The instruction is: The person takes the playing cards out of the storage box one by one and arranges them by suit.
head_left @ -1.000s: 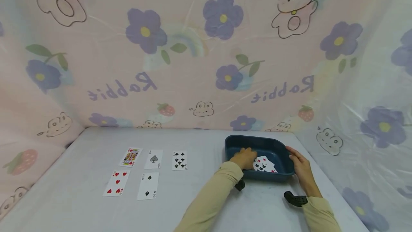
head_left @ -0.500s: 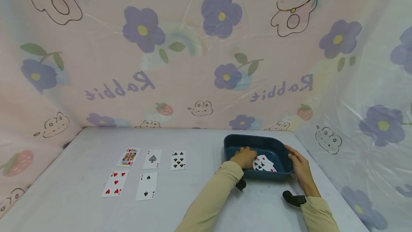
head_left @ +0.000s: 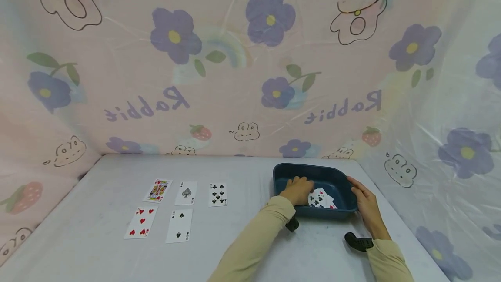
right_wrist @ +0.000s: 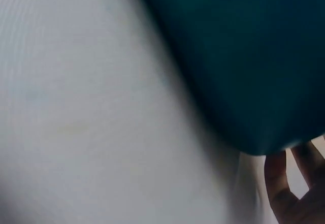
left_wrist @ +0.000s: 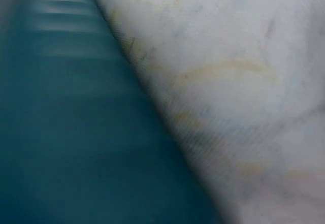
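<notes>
A dark blue plastic bin (head_left: 328,216) stands at the right of the table, with several loose playing cards (head_left: 322,200) face up inside. My left hand (head_left: 298,190) reaches over the near left wall into it, fingers bent down beside the cards. Its fingertips are hidden, so I cannot tell whether they pinch a card. My right hand (head_left: 367,203) holds the bin's right side at the rim; in the right wrist view its fingers (right_wrist: 275,170) touch the outer wall's lower corner. The left wrist view shows only the bin's ribbed wall (left_wrist: 91,132) and the white tabletop.
Face-up cards lie in two rows at left: the king of hearts (head_left: 158,191), ace of spades (head_left: 186,193) and seven of clubs (head_left: 217,195) behind; the five of hearts (head_left: 141,223) and two of spades (head_left: 179,226) in front. A patterned curtain (head_left: 219,77) encloses the table.
My left hand's fingers shift slightly inside the bin, next to the cards. The right hand, the bin and the laid-out cards stay put; the head view sways a little.
</notes>
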A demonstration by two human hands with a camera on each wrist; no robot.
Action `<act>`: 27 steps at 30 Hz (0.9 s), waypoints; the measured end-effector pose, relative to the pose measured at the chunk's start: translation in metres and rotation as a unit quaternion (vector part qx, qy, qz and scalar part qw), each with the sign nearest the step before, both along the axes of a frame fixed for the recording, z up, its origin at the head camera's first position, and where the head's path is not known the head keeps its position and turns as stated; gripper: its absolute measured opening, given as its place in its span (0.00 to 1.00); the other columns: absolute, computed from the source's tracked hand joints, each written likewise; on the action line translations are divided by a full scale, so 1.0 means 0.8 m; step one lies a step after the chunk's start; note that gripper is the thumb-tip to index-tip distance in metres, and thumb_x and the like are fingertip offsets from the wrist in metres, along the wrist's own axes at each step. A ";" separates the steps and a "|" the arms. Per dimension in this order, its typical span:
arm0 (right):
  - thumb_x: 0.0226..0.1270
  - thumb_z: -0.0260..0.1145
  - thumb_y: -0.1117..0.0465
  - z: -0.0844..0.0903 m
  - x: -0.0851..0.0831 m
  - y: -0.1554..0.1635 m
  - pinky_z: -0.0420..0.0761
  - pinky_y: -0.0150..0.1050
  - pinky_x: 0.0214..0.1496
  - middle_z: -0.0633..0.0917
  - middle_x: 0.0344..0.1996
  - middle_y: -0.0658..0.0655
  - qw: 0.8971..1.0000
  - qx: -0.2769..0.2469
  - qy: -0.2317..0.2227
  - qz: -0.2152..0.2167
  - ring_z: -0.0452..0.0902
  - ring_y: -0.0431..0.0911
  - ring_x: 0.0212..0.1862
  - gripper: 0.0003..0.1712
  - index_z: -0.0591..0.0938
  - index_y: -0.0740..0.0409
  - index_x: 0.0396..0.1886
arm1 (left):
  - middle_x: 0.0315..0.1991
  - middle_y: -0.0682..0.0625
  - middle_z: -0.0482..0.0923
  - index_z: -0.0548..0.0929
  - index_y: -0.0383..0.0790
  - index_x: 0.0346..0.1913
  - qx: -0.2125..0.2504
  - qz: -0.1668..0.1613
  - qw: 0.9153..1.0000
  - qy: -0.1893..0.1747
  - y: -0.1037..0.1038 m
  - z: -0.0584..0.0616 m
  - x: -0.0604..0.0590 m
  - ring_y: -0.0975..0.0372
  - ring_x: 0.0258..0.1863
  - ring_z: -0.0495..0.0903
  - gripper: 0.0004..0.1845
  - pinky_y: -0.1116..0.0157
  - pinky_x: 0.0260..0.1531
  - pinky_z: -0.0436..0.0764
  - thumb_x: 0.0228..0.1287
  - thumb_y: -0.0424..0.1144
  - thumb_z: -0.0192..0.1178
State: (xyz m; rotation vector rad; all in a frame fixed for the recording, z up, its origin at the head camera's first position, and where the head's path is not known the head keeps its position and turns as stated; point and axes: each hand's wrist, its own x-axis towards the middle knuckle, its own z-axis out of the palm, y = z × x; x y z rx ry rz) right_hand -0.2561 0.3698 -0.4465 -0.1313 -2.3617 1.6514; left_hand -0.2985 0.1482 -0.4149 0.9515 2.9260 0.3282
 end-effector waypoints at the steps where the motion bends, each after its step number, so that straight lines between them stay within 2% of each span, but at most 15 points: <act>1: 0.81 0.39 0.58 0.000 0.000 0.000 0.49 0.55 0.71 0.57 0.73 0.65 1.000 0.000 0.001 0.000 0.47 0.58 0.73 0.27 0.59 0.66 0.73 | 0.46 0.58 0.75 0.81 0.54 0.49 -0.001 -0.002 1.000 0.003 -0.001 0.001 0.000 0.64 0.44 0.70 0.21 0.64 0.44 0.69 0.51 0.45 0.76; 8: 0.81 0.39 0.58 0.001 -0.001 0.001 0.49 0.55 0.71 0.57 0.73 0.65 1.000 0.012 0.007 -0.001 0.47 0.58 0.73 0.27 0.60 0.66 0.73 | 0.45 0.60 0.76 0.80 0.54 0.49 -0.005 -0.019 1.000 0.015 -0.004 0.011 0.003 0.66 0.43 0.73 0.19 0.66 0.41 0.69 0.54 0.42 0.74; 16: 0.81 0.39 0.58 0.003 0.002 0.002 0.48 0.56 0.70 0.57 0.73 0.66 1.000 0.011 0.004 0.004 0.46 0.59 0.73 0.27 0.59 0.65 0.73 | 0.42 0.60 0.76 0.82 0.53 0.47 0.004 -0.039 0.999 0.009 -0.007 0.024 0.011 0.69 0.40 0.73 0.11 0.67 0.40 0.68 0.66 0.34 0.61; 23: 0.81 0.39 0.57 0.001 0.002 0.003 0.48 0.55 0.71 0.57 0.72 0.66 1.000 0.010 0.008 0.013 0.46 0.58 0.73 0.28 0.59 0.66 0.73 | 0.38 0.60 0.76 0.81 0.50 0.44 0.037 -0.056 0.998 -0.008 -0.017 0.029 0.008 0.70 0.36 0.73 0.08 0.69 0.37 0.70 0.69 0.33 0.57; 27: 0.81 0.39 0.58 0.000 0.001 0.002 0.48 0.55 0.71 0.57 0.72 0.66 1.000 0.016 0.004 0.007 0.46 0.58 0.73 0.27 0.60 0.66 0.73 | 0.39 0.56 0.78 0.80 0.45 0.44 0.066 -0.068 0.995 -0.008 -0.026 0.032 0.007 0.68 0.36 0.74 0.07 0.73 0.35 0.73 0.70 0.31 0.55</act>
